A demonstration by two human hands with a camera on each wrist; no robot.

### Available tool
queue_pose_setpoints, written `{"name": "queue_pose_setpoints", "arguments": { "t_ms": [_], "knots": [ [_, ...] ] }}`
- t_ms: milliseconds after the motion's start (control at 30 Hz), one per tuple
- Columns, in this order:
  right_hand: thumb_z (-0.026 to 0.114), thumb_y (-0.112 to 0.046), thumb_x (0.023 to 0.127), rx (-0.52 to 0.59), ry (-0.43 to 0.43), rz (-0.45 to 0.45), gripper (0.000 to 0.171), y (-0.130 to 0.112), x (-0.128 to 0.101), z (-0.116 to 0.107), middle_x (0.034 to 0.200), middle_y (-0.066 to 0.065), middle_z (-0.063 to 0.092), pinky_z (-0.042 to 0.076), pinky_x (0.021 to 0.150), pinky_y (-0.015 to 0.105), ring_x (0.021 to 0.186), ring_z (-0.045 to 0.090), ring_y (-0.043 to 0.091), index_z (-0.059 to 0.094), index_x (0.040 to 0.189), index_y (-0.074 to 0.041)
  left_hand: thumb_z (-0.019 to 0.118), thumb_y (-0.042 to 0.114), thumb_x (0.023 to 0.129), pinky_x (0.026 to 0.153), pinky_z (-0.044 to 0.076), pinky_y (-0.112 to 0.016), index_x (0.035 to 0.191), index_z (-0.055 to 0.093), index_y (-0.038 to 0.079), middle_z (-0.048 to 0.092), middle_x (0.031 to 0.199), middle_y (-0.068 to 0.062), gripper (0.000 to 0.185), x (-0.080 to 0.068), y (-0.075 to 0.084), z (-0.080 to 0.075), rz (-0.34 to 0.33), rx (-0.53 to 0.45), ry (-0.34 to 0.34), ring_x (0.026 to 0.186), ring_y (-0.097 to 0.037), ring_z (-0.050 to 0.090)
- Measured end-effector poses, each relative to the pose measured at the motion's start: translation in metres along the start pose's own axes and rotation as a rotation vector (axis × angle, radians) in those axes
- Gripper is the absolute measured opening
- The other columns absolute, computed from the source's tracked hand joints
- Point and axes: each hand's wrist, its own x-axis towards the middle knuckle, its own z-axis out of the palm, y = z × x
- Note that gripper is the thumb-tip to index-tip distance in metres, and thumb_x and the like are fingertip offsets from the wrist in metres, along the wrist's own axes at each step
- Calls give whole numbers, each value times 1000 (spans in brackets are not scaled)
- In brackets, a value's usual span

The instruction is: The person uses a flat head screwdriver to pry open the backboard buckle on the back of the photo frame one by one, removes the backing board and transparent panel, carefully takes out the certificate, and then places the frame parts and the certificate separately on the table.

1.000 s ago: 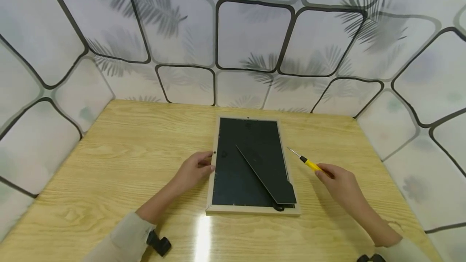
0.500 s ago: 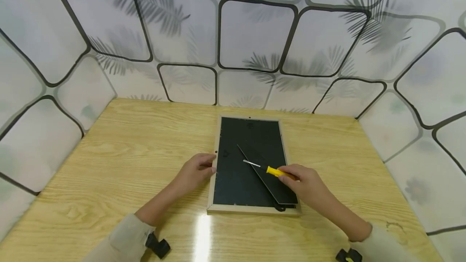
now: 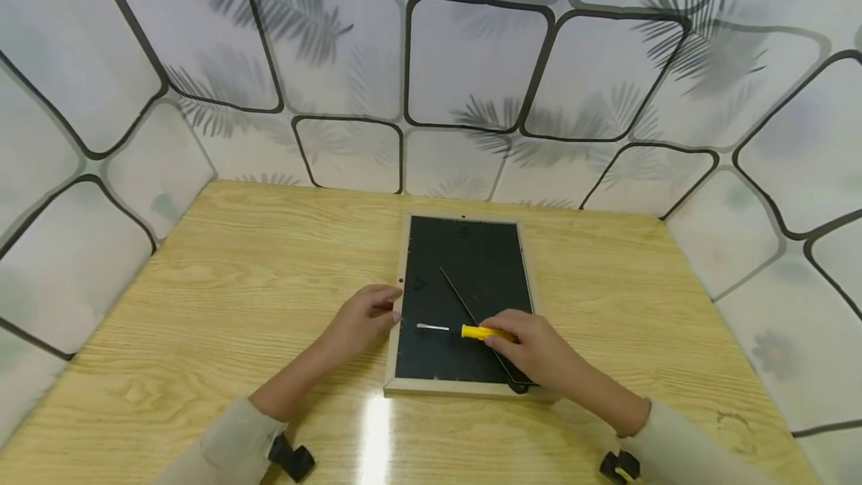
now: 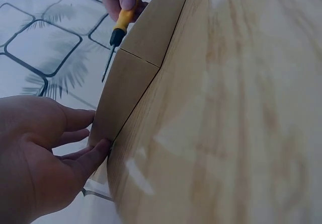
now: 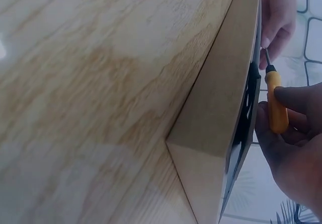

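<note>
Lying face down near the middle of the surface (image 3: pixel 202 305): a picture frame (image 3: pixel 399 388), rectangular, pale wood rim, matte black backing board. A flat black easel strut (image 3: pixel 465 302) runs diagonally across the backing.

Right hand (image 3: pixel 532 350) holds a small screwdriver (image 3: pixel 465 331), fingers curled round its yellow handle; thin metal shaft points left, low over the lower half of the backing. Whether the tip touches the board, cannot tell. In the right wrist view the handle looks smooth orange-yellow, pinched between thumb and fingers.

Left hand (image 3: pixel 360 316) rests against the frame's left rim, fingers loosely bent with tips on the wood; left wrist view shows the thumb along the rim's outer edge.

Surface: light wood-grain laminate, glossy, with a bright glare streak at the near edge. Walls on three sides carry pale panels with rounded black outlines and grey palm-leaf prints. Light sleeves and dark wrist mounts show at the bottom of the head view.
</note>
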Motion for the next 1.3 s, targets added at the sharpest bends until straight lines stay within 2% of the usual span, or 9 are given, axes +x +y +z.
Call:
{"name": "queue_pose_setpoints", "arguments": {
  "t_ms": [400,833,1033,1300],
  "knots": [
    [71,-8,93,-32,-31,-77,22,-5,9,6,107,1,72,58,76,23,88,65,10,75,115,-9,64,8,99,94,57,-33,143,55,1,50,147,-17,45,-8,0,-1,-13,-11,-28,121,-30,60],
    [71,-10,94,-32,-43,-63,23,-9,14,12,108,0,72,58,77,23,90,66,10,74,117,-10,64,10,100,107,49,-46,150,43,-4,38,155,-22,57,-11,-9,-9,32,-61,-148,135,-40,51],
    [71,-11,94,-43,-16,-77,23,-9,14,17,108,0,72,59,78,23,92,68,11,75,116,-9,65,10,99,108,47,-48,150,43,-3,38,155,-23,57,-11,-8,-7,37,-48,-140,135,-40,51],
    [72,-9,93,-84,45,-115,22,-10,15,24,107,2,73,60,79,24,92,70,13,75,114,-8,65,10,99,108,49,-47,151,43,0,35,158,-22,58,-12,-7,-5,5,-61,-133,136,-42,48]
  ]
}}
